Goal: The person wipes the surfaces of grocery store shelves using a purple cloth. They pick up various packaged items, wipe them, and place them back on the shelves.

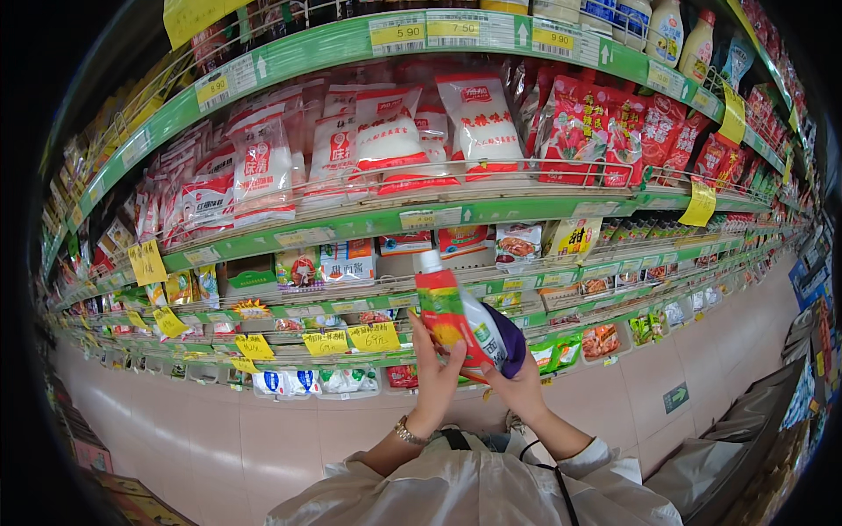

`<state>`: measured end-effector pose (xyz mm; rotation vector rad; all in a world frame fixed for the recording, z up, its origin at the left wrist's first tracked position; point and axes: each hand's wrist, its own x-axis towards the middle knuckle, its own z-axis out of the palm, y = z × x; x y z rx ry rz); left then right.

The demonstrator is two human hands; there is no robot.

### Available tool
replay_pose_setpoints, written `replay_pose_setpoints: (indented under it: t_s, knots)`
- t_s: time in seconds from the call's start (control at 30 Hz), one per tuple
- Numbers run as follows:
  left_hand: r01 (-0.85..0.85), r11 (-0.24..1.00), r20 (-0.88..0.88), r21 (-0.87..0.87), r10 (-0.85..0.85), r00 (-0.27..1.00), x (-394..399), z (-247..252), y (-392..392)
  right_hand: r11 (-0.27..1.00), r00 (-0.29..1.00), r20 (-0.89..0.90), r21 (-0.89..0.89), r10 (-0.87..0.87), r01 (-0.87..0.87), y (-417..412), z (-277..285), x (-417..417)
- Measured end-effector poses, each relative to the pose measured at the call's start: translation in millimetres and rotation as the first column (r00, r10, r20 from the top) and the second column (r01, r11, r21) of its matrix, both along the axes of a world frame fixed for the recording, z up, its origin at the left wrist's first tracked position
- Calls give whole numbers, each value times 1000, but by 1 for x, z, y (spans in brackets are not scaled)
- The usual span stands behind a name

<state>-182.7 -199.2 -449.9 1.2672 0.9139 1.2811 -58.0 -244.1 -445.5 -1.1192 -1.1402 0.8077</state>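
In front of my body, both hands hold packages up before the shelves. My left hand point(436, 371), a metal watch on its wrist, grips a red spouted pouch point(447, 309) printed with green and yellow; its white cap point(431, 262) points up and away from me. The fingers of my right hand point(520, 388) close on a white and purple bag point(500, 332) bearing writing. This bag lies against the pouch's right side and is partly hidden behind it. My right thumb also reaches the pouch's lower edge.
Green-edged shelves point(421, 220) with wire rails curve around ahead. White and red seasoning bags point(388, 131) and red sauce pouches point(573, 131) fill one tier. Yellow handwritten price tags point(375, 336) hang from the edges. Below is a tiled floor point(276, 434); covered goods point(697, 467) stand at right.
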Motion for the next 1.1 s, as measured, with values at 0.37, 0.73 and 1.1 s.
replay_pose_setpoints:
  t_s: [0.37,0.73,1.1]
  knots:
    - [404,837,739,-370,1,674,-4,-4,-7,955,830,553,281,-78,-97,11,55,0]
    - [122,992,590,17,-108,800,11,-30,-29,949,-40,979,184,-200,-258,5,92,-53]
    - [776,596,894,-205,-208,396,-3,-51,1,951,608,792,147,52,-272,-31,109,16]
